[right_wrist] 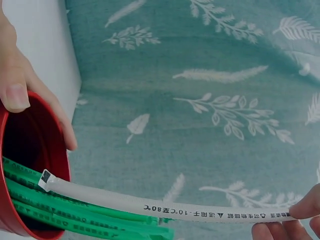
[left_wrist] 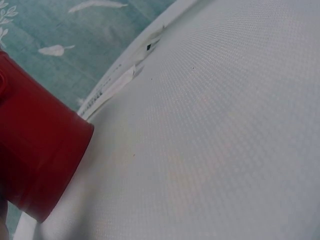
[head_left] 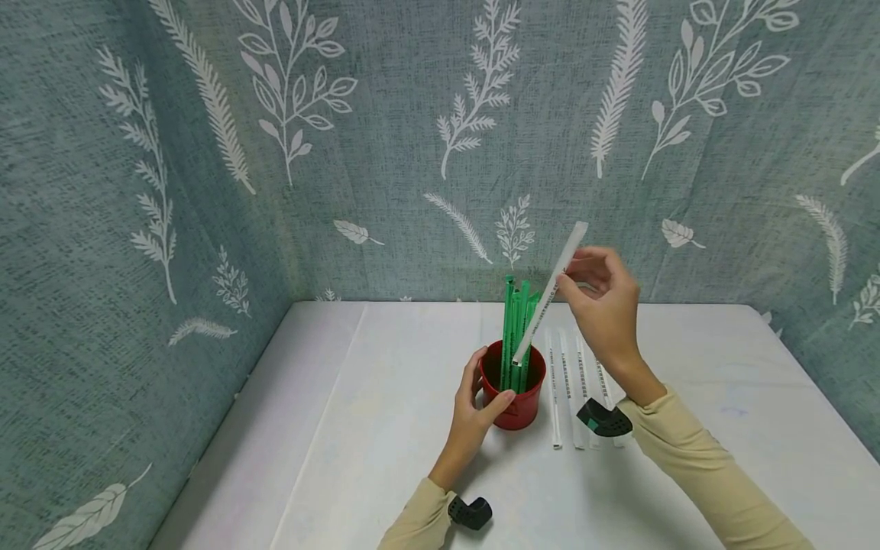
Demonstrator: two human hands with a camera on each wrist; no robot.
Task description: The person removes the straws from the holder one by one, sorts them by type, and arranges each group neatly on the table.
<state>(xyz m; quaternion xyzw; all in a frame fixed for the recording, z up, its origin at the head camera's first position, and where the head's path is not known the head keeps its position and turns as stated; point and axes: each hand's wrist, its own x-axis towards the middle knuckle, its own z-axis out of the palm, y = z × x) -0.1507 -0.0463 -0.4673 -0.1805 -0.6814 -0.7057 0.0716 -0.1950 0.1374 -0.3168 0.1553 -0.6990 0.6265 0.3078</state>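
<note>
A red cup (head_left: 519, 405) stands on the white table (head_left: 385, 428) with several green tubes (head_left: 517, 328) upright in it. My left hand (head_left: 474, 405) grips the cup's left side, thumb at the rim. My right hand (head_left: 601, 302) pinches a white printed tube (head_left: 550, 294) near its upper part, tilted, its lower end just inside the cup's mouth. In the right wrist view the white tube (right_wrist: 165, 207) lies over the green tubes (right_wrist: 90, 215) inside the red cup (right_wrist: 30, 165), with left fingers (right_wrist: 20, 85) on the rim. The left wrist view has the cup's wall (left_wrist: 35, 155).
Several more white tubes (head_left: 571, 382) lie side by side on the table right of the cup. Leaf-patterned teal cloth (head_left: 412, 137) walls the table at back and both sides. Black wrist camera mounts (head_left: 603, 418) sit at both sleeves.
</note>
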